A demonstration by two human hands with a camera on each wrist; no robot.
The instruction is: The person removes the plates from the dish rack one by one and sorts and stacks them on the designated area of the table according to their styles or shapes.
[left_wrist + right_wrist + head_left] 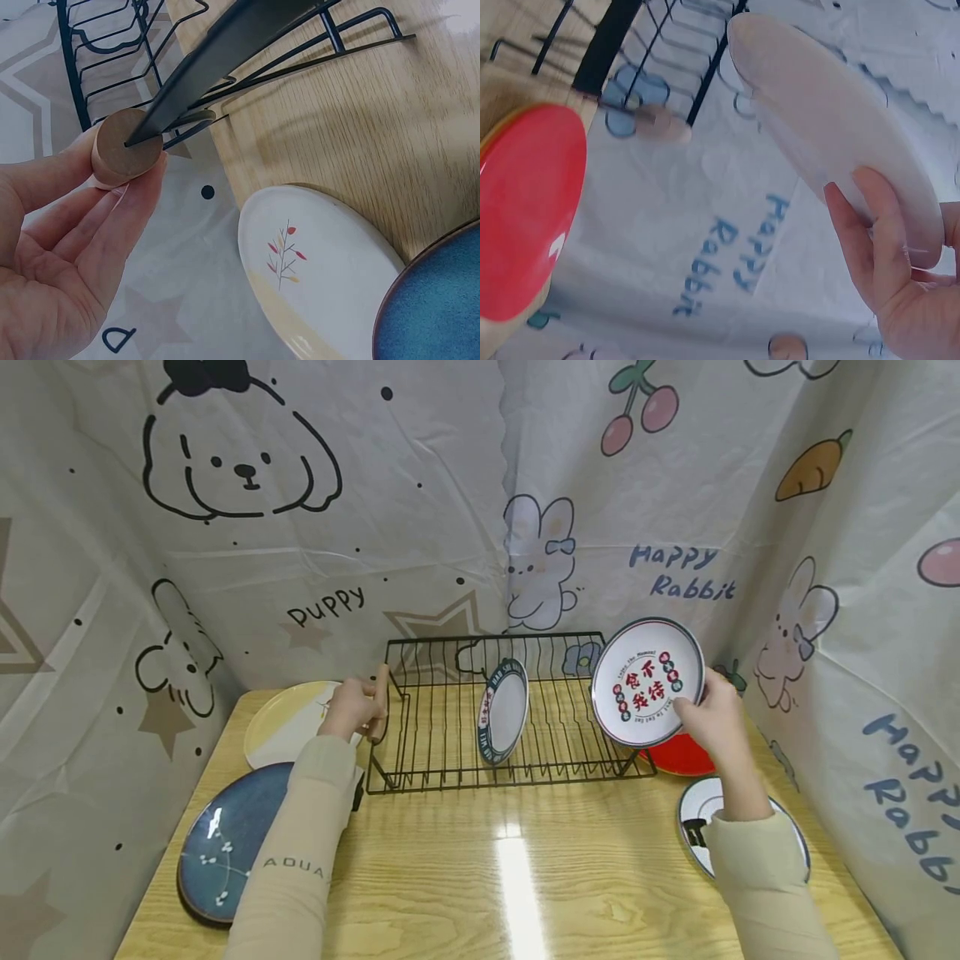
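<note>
A black wire dish rack (450, 718) stands on the wooden table. My left hand (349, 707) grips its wooden handle (129, 148) at the left end, thumb and fingers around it. A plate with a dark patterned rim (504, 713) stands on edge near the rack's middle. My right hand (711, 710) pinches a white plate (648, 682) with red characters at its lower right edge, thumb on the face and fingers on the back. That plate is held tilted above the rack's right end, its plain underside toward the right wrist view.
Left of the rack lie a yellow and white plate (285, 718) and a blue plate (232, 843). At the right are a red plate (682, 756), partly covered, and a white plate with dark markings (783, 843), under the right arm. Printed curtains (435, 543) enclose the table.
</note>
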